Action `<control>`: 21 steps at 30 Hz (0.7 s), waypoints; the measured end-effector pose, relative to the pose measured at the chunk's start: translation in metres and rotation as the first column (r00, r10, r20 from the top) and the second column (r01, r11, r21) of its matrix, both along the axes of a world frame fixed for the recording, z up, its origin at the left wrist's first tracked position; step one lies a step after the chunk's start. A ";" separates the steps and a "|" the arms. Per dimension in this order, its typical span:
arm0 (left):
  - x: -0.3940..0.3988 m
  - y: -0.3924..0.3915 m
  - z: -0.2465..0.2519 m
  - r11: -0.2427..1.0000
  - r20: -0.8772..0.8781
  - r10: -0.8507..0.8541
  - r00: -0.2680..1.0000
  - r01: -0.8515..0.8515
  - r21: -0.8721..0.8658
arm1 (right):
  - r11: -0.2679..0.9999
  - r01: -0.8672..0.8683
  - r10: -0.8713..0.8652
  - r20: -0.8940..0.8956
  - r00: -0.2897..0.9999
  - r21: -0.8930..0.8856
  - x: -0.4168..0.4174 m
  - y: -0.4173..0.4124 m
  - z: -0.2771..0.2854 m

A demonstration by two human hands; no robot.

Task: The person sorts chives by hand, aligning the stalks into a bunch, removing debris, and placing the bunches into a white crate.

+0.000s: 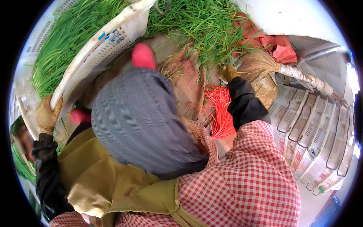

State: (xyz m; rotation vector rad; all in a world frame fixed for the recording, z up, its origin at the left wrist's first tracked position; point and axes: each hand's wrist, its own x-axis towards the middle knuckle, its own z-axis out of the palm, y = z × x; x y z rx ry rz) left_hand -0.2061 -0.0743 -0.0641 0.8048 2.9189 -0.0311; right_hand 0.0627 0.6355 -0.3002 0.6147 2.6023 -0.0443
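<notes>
My left hand (47,113), in a tan glove, is closed around the rim of a white perforated plastic crate (103,46) that stands tilted. Long, thin green leaves like garlic chives (82,34) fill the space beyond that rim. My right hand (228,73), also gloved, is low at the edge of a loose heap of the green leaves (195,22), beside the bristles of a straw broom (258,63). Its fingers are partly hidden and blurred, so its grip is unclear. Just below the right hand lies a bundle of red plastic ties (222,113).
Stacked white plastic crates with wire handles (312,136) stand on the right. Red cloth or sacking (263,42) lies behind the broom. My pink boot (143,55) is on the littered floor, and grey cloth (147,122) covers my knee. Another person, blurred, is at far left.
</notes>
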 end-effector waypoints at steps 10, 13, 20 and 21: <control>-0.006 -0.019 -0.013 0.999 -0.035 -0.009 0.999 0.007 -0.042 | 0.910 -0.410 0.369 -0.329 0.869 -0.063 -0.170 -0.026 0.093; -0.012 -0.024 -0.018 0.998 -0.036 -0.008 0.999 0.006 -0.063 | 0.819 -0.561 0.559 0.057 0.828 0.123 -0.138 0.000 0.099; -0.013 -0.022 -0.019 0.978 0.041 0.158 0.987 -0.151 -0.144 | 0.952 0.094 0.039 0.421 0.906 -0.290 0.124 -0.172 0.070; -0.011 -0.010 -0.016 0.982 0.049 0.139 0.989 -0.131 -0.137 | 0.977 0.091 -0.028 0.305 0.952 -0.195 0.165 -0.184 0.045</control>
